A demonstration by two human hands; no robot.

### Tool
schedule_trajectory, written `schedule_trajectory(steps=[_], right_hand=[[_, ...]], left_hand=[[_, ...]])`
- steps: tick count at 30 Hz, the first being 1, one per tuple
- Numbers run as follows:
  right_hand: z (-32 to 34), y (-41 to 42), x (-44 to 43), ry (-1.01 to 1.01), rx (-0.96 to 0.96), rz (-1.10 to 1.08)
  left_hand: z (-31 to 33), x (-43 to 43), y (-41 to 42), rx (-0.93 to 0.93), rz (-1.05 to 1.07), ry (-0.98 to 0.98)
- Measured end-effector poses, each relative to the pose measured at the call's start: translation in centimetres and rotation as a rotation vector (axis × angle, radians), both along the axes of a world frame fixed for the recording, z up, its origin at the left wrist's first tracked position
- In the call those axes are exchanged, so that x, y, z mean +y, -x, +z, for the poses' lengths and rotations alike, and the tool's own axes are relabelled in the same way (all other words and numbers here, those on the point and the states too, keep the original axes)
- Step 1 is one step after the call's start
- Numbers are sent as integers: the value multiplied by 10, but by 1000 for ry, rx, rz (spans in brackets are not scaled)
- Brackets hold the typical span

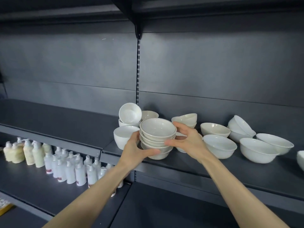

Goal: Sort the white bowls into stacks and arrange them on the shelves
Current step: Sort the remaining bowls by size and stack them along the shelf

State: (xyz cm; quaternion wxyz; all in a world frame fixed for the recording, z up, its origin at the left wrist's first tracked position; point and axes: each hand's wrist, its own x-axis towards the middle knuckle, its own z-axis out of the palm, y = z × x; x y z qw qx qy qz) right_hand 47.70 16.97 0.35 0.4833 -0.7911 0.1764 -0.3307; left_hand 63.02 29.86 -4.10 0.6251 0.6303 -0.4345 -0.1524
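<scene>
The crooked stack of bowls [157, 139], near the shelf [213, 170]'s front edge, is gripped by the left hand [136, 150] and right hand [187, 140]; uneven squeezing may spill its lower bowls or knock the deep bowl [122, 137] beside it.

Bowls [220, 145] sit on the shelf [213, 168] above the bottles [69, 168].

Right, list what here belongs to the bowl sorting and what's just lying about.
Job in hand:
- stack of rimmed bowls, gripped by the left hand and right hand
- deep bowl and tilted bowl beside it
- wide bowls to the right
- bowl shelf

Lying about:
- pump bottles on the lower shelf
- yellow object, bottom left corner
</scene>
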Motion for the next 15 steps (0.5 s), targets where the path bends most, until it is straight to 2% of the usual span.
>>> schedule_trajectory(steps=[15], right_hand=[[-11, -10, -8, -10, 37, -48]], left_hand=[[-19, -24, -15, -32, -36, -19]])
